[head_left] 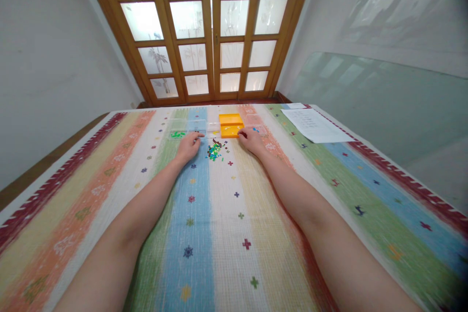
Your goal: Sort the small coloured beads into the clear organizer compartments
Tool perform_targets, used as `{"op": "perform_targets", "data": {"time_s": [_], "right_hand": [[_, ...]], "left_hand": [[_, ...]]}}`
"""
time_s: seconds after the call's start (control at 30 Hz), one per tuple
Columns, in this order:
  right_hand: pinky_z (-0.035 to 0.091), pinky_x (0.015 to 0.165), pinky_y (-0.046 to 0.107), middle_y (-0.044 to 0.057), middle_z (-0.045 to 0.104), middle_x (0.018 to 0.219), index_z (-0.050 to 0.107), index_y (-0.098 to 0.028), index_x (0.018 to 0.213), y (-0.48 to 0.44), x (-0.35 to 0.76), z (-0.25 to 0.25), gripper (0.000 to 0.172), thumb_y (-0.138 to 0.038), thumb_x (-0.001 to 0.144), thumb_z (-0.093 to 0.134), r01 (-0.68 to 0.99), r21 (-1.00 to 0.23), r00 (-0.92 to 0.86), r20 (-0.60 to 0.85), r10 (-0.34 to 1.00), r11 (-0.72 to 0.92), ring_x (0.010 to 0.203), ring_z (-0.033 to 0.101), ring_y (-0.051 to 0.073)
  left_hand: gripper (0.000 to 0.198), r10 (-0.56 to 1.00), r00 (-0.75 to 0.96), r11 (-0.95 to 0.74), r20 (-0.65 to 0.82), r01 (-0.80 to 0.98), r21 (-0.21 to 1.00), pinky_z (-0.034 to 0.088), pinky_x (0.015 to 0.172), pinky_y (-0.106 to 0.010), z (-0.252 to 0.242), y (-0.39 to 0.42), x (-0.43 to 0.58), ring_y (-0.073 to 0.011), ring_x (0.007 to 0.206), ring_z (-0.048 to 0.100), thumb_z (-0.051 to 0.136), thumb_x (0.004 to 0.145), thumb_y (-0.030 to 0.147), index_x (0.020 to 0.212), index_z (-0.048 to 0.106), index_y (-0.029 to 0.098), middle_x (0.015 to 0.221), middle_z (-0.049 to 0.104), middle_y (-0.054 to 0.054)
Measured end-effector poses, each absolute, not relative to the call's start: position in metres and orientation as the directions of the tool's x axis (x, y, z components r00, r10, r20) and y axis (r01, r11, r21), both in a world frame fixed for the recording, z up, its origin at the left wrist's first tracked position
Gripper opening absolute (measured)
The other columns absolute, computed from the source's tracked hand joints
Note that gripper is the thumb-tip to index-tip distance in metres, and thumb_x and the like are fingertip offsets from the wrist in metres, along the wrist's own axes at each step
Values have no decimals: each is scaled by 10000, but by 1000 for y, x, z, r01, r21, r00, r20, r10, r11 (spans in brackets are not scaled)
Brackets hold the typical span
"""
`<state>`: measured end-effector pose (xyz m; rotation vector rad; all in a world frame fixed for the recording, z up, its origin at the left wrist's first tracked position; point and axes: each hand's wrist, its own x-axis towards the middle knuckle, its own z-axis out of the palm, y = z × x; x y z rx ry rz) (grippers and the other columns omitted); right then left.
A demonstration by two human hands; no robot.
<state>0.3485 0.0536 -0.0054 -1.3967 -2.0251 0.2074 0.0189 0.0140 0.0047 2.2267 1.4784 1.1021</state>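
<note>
A loose pile of small green, blue, yellow and dark red pieces [214,150] lies on the striped cloth between my hands. My left hand [190,145] is over a clear box, its fingers bent together near dark pieces; what they hold, if anything, is too small to name. Green pieces [178,134] lie in the clear box to its left. My right hand [250,139] has its fingertips pinched at the right edge of an open orange box [231,119], which has small pale pieces in its near half. Blue pieces [256,129] show just beyond my right hand.
A printed white sheet [316,126] lies at the back right of the table, with another paper [295,106] behind it. The striped tablecloth [226,234] covers the table. Wooden doors with glass panes [215,44] stand beyond the far edge, and a glass panel [383,102] leans at the right.
</note>
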Motion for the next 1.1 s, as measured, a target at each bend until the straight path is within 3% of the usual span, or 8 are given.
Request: {"op": "perform_targets", "data": {"time_s": [0.1,0.2,0.4,0.63,0.97,1.1], "right_hand": [[507,857,316,75,779,1017,765,-199,1022,53,349,-5,227,-210,949,550,771,-480,-211,428,879,419,921,681,221],[514,860,313,69,781,1009,765,-207,1015,53,349,-5,226,-214,953,548,771,-490,-201,419,885,407,921,686,217],[523,856,310,62,786,1001,766,-217,1007,54,346,-6,222,-211,948,553,764,-492,-213,418,883,418,906,693,211],[507,832,308,61,783,1017,756,-224,1039,47,343,-1,214,-219,967,554,776,-472,-224,417,881,420,919,692,219],[495,847,300,71,782,1040,755,-206,1050,46,343,0,211,-211,987,554,767,-488,-230,396,889,416,942,686,216],[487,861,297,72,782,1048,755,-203,1037,47,344,-1,197,-199,988,564,759,-506,-221,392,893,410,945,684,211]], "left_hand": [[376,812,413,-578,412,662,476,451,1165,-471,14,7,39,-247,1260,616,457,973,167,1182,763,235,1284,713,-76],[362,743,560,-669,366,625,401,412,1199,-453,17,5,55,-248,1333,578,469,1014,255,1248,745,249,1382,671,-84],[444,644,718,-763,263,584,276,347,1227,-450,16,8,64,-280,1403,531,497,1034,418,1422,648,265,1491,612,-95],[411,689,679,-725,253,641,252,377,1197,-410,16,9,70,-257,1360,564,477,1039,409,1377,670,277,1443,647,-79],[423,803,493,-586,335,758,288,443,1147,-416,3,6,54,-251,1271,616,391,1085,426,1230,744,244,1324,724,-73],[423,809,465,-569,360,773,279,443,1150,-403,0,8,49,-241,1280,607,401,1086,420,1273,727,226,1358,706,-76]]}}
